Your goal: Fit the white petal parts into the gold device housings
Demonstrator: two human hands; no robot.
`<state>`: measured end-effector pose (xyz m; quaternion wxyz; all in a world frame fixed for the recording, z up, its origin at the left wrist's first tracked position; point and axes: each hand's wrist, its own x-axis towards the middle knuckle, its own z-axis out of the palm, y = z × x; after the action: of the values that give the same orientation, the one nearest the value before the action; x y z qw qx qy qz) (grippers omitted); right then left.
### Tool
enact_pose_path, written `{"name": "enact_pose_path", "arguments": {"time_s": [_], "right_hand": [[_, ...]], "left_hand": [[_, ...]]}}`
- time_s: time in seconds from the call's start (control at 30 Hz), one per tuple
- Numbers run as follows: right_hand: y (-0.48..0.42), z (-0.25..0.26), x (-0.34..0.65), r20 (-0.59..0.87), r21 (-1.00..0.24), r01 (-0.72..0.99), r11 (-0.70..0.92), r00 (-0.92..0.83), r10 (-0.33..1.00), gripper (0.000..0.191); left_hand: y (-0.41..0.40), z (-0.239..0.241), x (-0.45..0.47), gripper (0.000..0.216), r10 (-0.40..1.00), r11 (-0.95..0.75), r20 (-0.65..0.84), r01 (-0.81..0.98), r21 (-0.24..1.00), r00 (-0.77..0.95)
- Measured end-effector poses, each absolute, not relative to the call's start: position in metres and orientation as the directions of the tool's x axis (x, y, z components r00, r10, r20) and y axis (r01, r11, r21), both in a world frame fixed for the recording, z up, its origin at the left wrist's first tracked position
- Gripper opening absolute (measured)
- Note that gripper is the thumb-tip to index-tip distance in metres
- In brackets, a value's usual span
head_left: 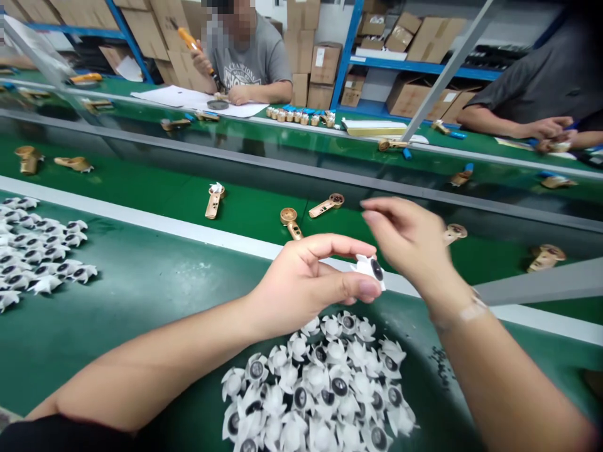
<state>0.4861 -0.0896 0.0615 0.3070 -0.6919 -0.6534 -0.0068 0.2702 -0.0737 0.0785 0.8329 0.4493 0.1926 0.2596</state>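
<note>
My left hand (311, 282) pinches a small white fan blade (365, 269) between thumb and forefinger, its round black hub facing right. Just right of and above it, my right hand (405, 235) hovers with thumb and forefinger drawn together; whether anything tiny is between them cannot be made out. Beneath my hands lies a heap of white fan blades (320, 376), many showing dark hubs. Beyond my fingers, gold handheld-fan housings lie on the green belt, among them one housing (289, 218) partly hidden behind my left hand and another housing (327, 205) near my right fingertips.
More fan blades stand in rows (42, 248) at the left of the green table. A grey metal post (541, 282) crosses at right. Across the belt, one person holds an orange electric screwdriver (188, 39); another person's hands (551, 132) work at far right.
</note>
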Motion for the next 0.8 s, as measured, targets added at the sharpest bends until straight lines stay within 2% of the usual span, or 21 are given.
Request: {"name": "enact_pose_path", "arguments": {"time_s": [0.1, 0.23, 0.43, 0.53, 0.63, 0.8], "right_hand": [[-0.003, 0.033, 0.497, 0.244, -0.352, 0.936, 0.016, 0.076, 0.967, 0.055], [0.054, 0.001, 0.501, 0.114, -0.254, 0.965, 0.066, -0.038, 0.993, 0.042], [0.047, -0.008, 0.515, 0.061, -0.149, 0.989, 0.004, 0.005, 0.998, 0.037], [0.044, -0.006, 0.522, 0.06, -0.163, 0.986, -0.043, 0.053, 0.997, 0.036], [0.037, -0.002, 0.523, 0.051, -0.226, 0.974, -0.015, 0.027, 0.998, 0.035], [-0.022, 0.032, 0.514, 0.171, -0.33, 0.939, 0.097, -0.041, 0.984, 0.034]], "left_hand": [[-0.071, 0.083, 0.269, 0.031, 0.592, 0.464, -0.07, -0.269, 0.844, 0.803], [-0.067, 0.086, 0.269, 0.032, 0.58, 0.48, -0.081, -0.259, 0.838, 0.81], [-0.066, 0.086, 0.271, 0.036, 0.563, 0.51, -0.125, -0.224, 0.831, 0.817], [-0.07, 0.085, 0.272, 0.036, 0.546, 0.513, -0.146, -0.191, 0.837, 0.825], [-0.069, 0.085, 0.271, 0.036, 0.546, 0.48, -0.144, -0.167, 0.861, 0.825], [-0.051, 0.088, 0.264, 0.036, 0.666, 0.276, -0.024, -0.216, 0.937, 0.745]]}}
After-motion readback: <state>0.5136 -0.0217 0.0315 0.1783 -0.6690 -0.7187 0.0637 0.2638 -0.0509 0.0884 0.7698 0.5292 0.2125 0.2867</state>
